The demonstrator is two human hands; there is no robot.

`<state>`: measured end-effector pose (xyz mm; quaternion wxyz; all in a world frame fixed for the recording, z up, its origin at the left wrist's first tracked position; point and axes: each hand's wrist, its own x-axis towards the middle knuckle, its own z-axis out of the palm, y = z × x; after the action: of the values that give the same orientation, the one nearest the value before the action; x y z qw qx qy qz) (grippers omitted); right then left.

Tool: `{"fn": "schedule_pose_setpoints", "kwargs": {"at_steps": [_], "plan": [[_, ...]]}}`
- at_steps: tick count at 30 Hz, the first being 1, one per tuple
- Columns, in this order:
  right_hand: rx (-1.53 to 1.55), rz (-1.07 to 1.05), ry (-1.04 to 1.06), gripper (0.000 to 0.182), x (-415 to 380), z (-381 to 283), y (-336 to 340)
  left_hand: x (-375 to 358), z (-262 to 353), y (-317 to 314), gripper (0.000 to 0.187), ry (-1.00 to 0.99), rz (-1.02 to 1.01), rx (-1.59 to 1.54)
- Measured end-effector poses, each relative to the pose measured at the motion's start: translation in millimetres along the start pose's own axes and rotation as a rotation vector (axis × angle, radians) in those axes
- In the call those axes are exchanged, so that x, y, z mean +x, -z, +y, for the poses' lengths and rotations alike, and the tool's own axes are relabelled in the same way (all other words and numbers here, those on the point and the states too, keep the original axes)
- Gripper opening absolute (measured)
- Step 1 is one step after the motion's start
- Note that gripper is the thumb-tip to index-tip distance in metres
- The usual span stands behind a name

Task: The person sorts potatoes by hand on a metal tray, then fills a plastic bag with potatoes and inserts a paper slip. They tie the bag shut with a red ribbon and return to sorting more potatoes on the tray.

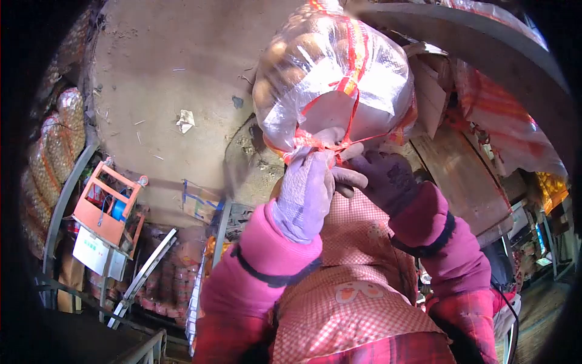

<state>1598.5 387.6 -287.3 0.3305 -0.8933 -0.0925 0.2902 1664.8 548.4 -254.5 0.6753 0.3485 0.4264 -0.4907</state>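
Note:
A clear plastic bag [385, 67] packed with round brown produce, possibly potatoes, stands in front of me. Red and yellow strips run down it, and a red tie string [356, 112] comes together at its near end. My left hand [306, 191], in a lilac glove, is closed around the gathered string and bag edge. From the other side my right hand [385, 176], in a darker stained glove, meets it with bent fingers pinching the string. The fingertips overlap, so the exact crossing of the string is partly hidden.
Filled net sacks [71, 121] are stacked at the left. Near them stands an orange frame [103, 212] with a blue spool. A curved metal bar [485, 45] arches across the upper right, above a wooden board [464, 182] and red-striped sacking [500, 112].

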Motion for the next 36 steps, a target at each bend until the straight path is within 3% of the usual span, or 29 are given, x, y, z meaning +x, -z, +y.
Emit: {"fn": "schedule_pose_setpoints", "kwargs": {"at_steps": [1, 2, 3, 4, 5, 7, 9, 10, 11, 13, 15, 17, 19, 20, 23, 24, 25, 27, 29, 32, 35, 36], "plan": [[-0.007, -0.004, 0.001, 0.037, 0.7, 0.5, -1.0, -3.1, -2.7, -4.1, 0.029, -0.117, 0.038, 0.073], [0.171, 0.091, 0.094, 0.037, 2.8, 2.5, -5.7, 2.6, -9.4, -0.6, 0.033, -0.040, 0.001, -0.225], [0.354, 0.185, 0.186, 0.037, 5.4, 4.5, -10.5, 12.5, -17.5, 11.0, 0.033, -0.043, 0.003, -0.229], [0.406, 0.083, 0.201, 0.033, 6.1, 10.7, -12.0, 24.5, -27.3, 24.2, 0.037, 0.006, -0.116, -0.261], [0.411, 0.076, 0.202, 0.033, 1.1, 7.9, -6.9, 12.1, -24.1, 12.3, 0.042, -0.112, -0.122, -0.172], [1.440, -0.243, -0.580, 0.028, -7.4, 0.5, 7.8, -4.0, -25.3, 1.8, 0.047, -0.236, -0.112, -0.083], [1.476, -0.214, -0.495, 0.031, -19.5, 13.4, 12.8, -1.3, -30.8, 8.9, 0.041, -0.716, -0.038, 0.558], [1.407, -0.066, -0.588, 0.033, -25.6, 12.7, 21.2, 2.6, -31.5, 12.9, 0.042, -0.961, 0.013, 0.830], [1.329, 0.082, -0.672, 0.036, -29.7, 10.8, 31.7, 1.8, -32.0, 14.6, 0.042, -0.963, 0.014, 0.822], [1.223, 0.101, -0.670, 0.038, -25.5, 4.0, 58.4, 2.3, -33.1, 15.3, 0.041, -0.984, 0.087, 1.142], [1.177, 0.201, -0.447, 0.037, -10.5, -11.8, 70.0, 2.8, -32.7, 13.1, 0.042, -0.931, 0.086, 1.168], [1.060, 0.182, -0.450, 0.035, 17.5, -17.0, 71.8, 8.8, -33.4, 17.4, 0.041, -1.024, 0.122, 1.336], [0.887, 0.075, -0.134, 0.032, 37.7, -6.5, 58.6, 7.8, -35.8, 24.6, 0.042, -1.087, 0.147, 1.424], [1.086, 0.005, -0.184, 0.028, 39.5, -4.3, 53.0, 8.5, -34.8, 25.0, 0.043, -1.098, 0.153, 1.456], [1.053, 0.031, -0.199, 0.025, 36.7, -2.1, 60.7, 14.5, -35.3, 24.4, 0.040, -1.160, 0.137, 1.412], [1.158, -0.024, -0.423, 0.018, 37.8, -13.0, 71.7, 16.0, -36.4, 23.7, 0.041, -1.168, 0.131, 1.298], [1.151, -0.029, -0.432, 0.018, 32.7, -11.0, 72.4, 16.3, -37.3, 22.5, 0.042, -1.170, 0.126, 1.184], [1.506, -0.119, -0.544, 0.013, 20.0, 1.5, 70.5, 4.3, -35.5, 17.4, 0.035, -1.221, 0.145, 1.137], [1.522, -0.084, -0.529, 0.014, 7.6, 9.5, 53.7, -7.7, -31.8, 14.1, 0.034, -1.106, 0.066, 1.075], [1.764, -0.206, -0.520, 0.020, 5.4, 7.7, 54.5, -14.1, -22.2, 13.8, 0.025, -1.094, 0.084, 1.133], [1.911, -0.123, -0.437, 0.021, 1.9, -10.0, 49.5, -19.8, -10.1, 15.5, 0.023, -1.090, 0.019, 1.177], [2.018, -0.214, -0.393, 0.022, 0.4, -4.6, 45.2, -23.1, -6.1, 16.5, 0.024, -1.045, -0.016, 1.221]]}}
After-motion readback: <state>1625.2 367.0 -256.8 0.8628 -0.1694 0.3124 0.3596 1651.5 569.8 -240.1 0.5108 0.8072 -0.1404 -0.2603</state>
